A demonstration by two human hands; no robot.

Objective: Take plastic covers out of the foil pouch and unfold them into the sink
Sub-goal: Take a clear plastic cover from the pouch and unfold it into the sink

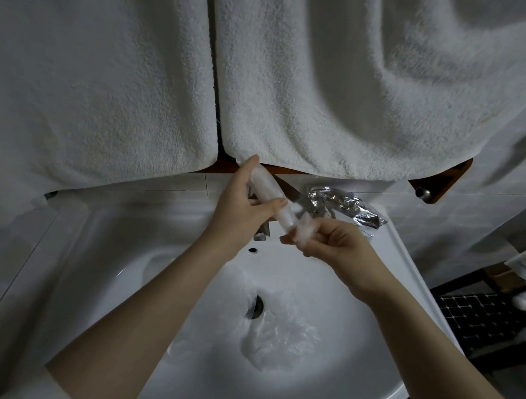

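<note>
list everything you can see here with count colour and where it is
folded plastic cover: 1, translucent white, held above the sink between both hands
unfolded plastic cover: 1, clear, lying crumpled in the sink bowl beside the drain
foil pouch: 1, silver, torn open, on the sink's back right rim
sink: 1, white, fills the lower half of the view
drain: 1, dark metal, middle of the bowl
tap: 1, metal, at the back of the sink, mostly hidden by the left hand
towels: 2, white, hanging side by side above the sink
wooden shelf: 1, brown, under the towels
left hand: grips the folded cover's upper part
right hand: pinches the cover's lower end
</note>
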